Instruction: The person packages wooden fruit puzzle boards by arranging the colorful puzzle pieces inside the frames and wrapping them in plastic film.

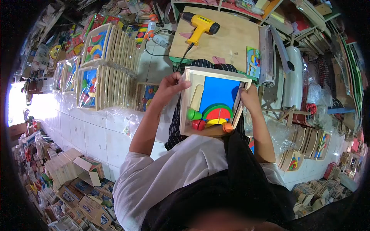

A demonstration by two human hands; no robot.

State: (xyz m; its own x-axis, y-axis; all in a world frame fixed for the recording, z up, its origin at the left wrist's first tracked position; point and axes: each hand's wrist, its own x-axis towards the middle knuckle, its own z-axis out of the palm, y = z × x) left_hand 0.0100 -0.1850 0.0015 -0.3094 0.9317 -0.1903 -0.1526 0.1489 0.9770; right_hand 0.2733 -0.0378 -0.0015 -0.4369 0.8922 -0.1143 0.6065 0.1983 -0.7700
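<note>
A shallow wooden box [184, 111] is tilted toward me above my lap. My left hand [171, 87] grips its left side near the top corner, thumb over the rim. On the opposite side, my right hand [250, 97] is closed around the edge, with some fingers hidden. Inside lie a blue panel [219, 90], a pale wooden toy knife [197, 97] and a red-and-green watermelon piece [218, 113]. Along the lower end sit a green piece [194, 114], a red round piece [198, 124], a yellow piece [215, 123] and an orange one [227, 127].
Ahead stands a low wooden table [237, 29] with a yellow heat gun [200, 27] and a printed card [253, 61]. Stacked wrapped wooden boxes [119, 86] line the left. A film roll [293, 79] stands right; cardboard boxes [90, 210] lie lower left.
</note>
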